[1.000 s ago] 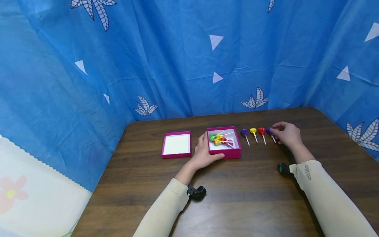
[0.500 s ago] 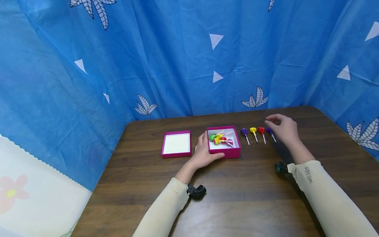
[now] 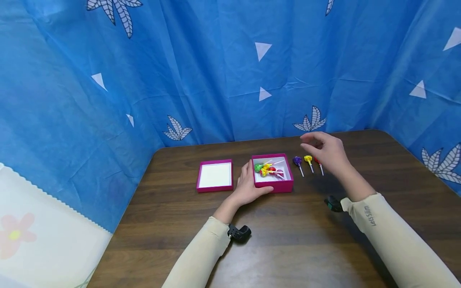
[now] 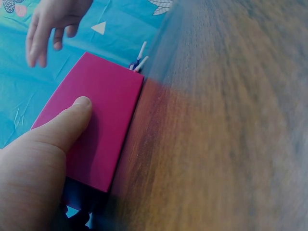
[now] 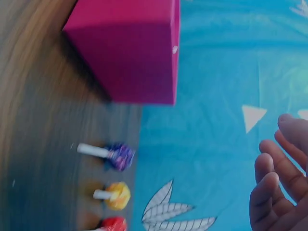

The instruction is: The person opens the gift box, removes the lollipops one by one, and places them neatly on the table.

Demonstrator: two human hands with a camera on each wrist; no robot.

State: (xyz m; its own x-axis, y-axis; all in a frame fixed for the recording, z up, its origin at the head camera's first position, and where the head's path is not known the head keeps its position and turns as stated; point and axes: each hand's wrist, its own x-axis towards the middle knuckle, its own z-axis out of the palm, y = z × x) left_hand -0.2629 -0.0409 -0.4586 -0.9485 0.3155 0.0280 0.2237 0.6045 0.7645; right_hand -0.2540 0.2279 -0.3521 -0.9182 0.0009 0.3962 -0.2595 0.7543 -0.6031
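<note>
My left hand [image 3: 247,188] holds the open magenta box [image 3: 274,187] at its front left corner, the thumb along the front face and the fingers at the left side. Inside lie several wrapped lollipops [image 3: 265,169], green, yellow and red. My right hand [image 3: 327,152] is above the row of lollipops with nothing between thumb and fingers; in the right wrist view its fingers are loosely bent. Beside the box lie a purple lollipop [image 3: 297,161], a yellow lollipop [image 3: 308,159] and a red lollipop [image 3: 320,165], the red one partly covered by the hand.
The box's lid [image 3: 215,176], white inside with a magenta rim, lies left of the box on the wooden table [image 3: 288,232]. A blue patterned curtain [image 3: 223,80] stands behind the table's far edge.
My right hand has let go of the rightmost purple lollipop, lifted and moved left over the row. That lollipop is now hidden behind the hand. The left hand and box have stayed put.
</note>
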